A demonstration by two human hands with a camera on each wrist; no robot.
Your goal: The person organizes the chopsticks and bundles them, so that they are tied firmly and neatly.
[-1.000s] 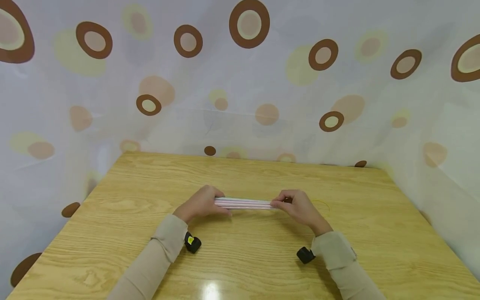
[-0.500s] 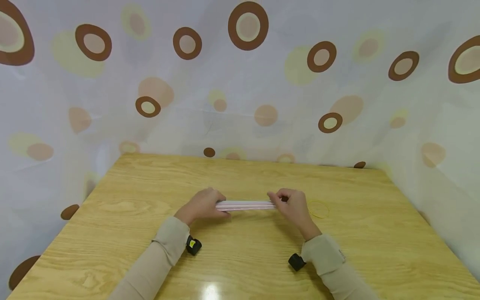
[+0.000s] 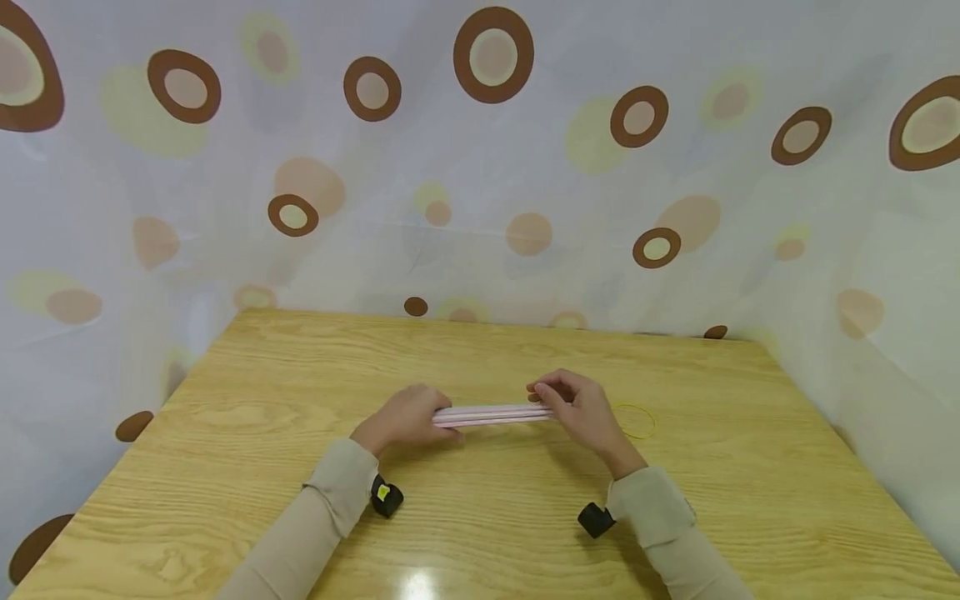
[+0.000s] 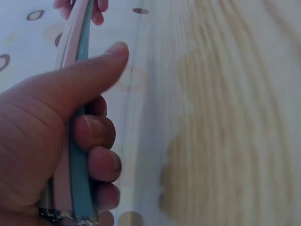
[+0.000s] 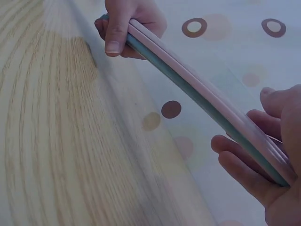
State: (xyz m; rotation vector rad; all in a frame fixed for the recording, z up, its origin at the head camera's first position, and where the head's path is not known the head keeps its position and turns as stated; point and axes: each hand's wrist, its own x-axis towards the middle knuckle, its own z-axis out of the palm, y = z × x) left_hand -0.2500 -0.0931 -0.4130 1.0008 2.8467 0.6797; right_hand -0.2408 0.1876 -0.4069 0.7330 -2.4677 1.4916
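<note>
The head view shows the whole table (image 3: pixel 480 517) and the spotted cloth (image 3: pixel 457 167) behind it, with the bundle (image 3: pixel 491 416) of long, thin sticks held level above the wood, looking pale pink and white; both wrist views also show a teal side (image 5: pixel 188 88), and only the left wrist view shows the shiny ends (image 4: pixel 77 217) beyond the left hand (image 3: pixel 408 417). There are two hands, one bundle, one yellow loop (image 3: pixel 654 425) on the table and two black boxes (image 3: pixel 386 497), one at each cuff. The left hand grips one end, thumb across and fingers curled round. The right hand (image 3: pixel 585 417) loosely holds the other end, fingers on both sides, thumb raised clear. It hides that end from the head view. The sticks lie too close to count, and something orange at the right fingertips is hard to make out.
</note>
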